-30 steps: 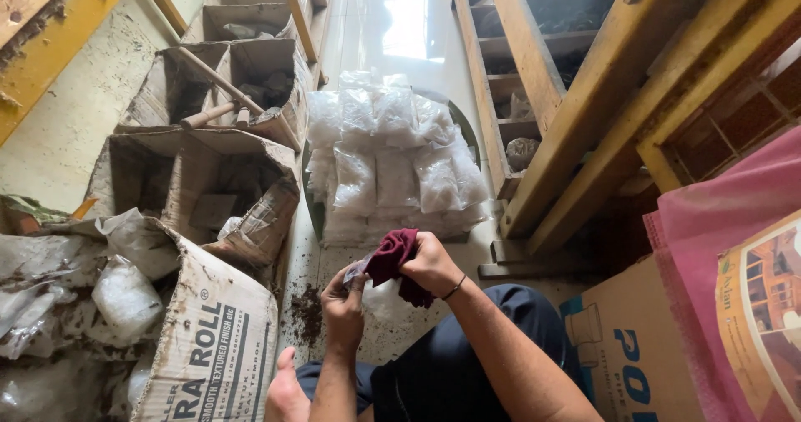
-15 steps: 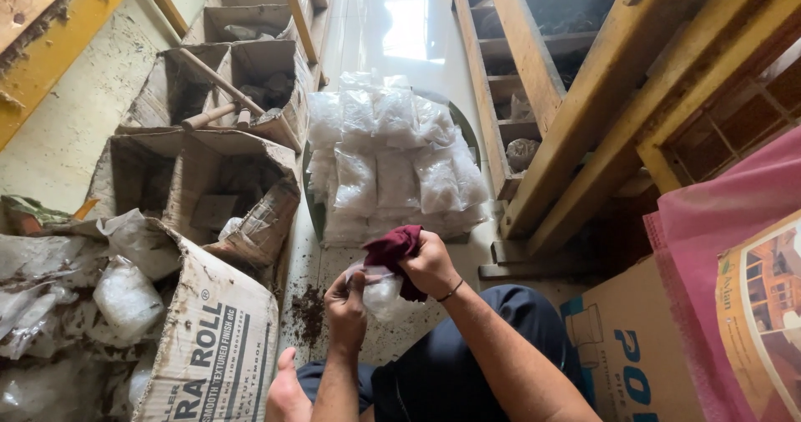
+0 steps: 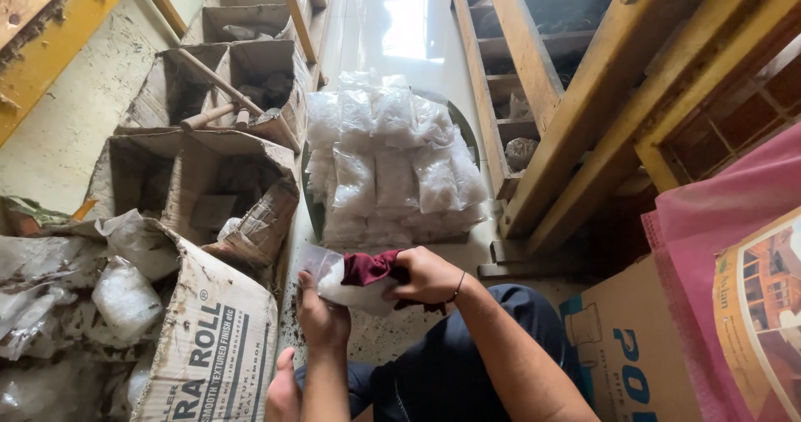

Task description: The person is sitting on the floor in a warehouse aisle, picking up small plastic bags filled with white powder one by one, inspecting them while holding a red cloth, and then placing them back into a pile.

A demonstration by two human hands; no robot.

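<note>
**While the rag rubs, the small bag could slip**

Because the left hand pinches the small clear bag only from below, a hard stroke of the dark red rag could, I judge, push it out of the grip — or split the thin plastic and spill the white grains onto the dirty floor. The right hand is curled tight around the rag and presses it against the bag. The left hand is half closed, thumb and fingers clamped on the bag, which sits above the lap, just in front of the stack of filled bags and beside the torn cardboard box.
</note>
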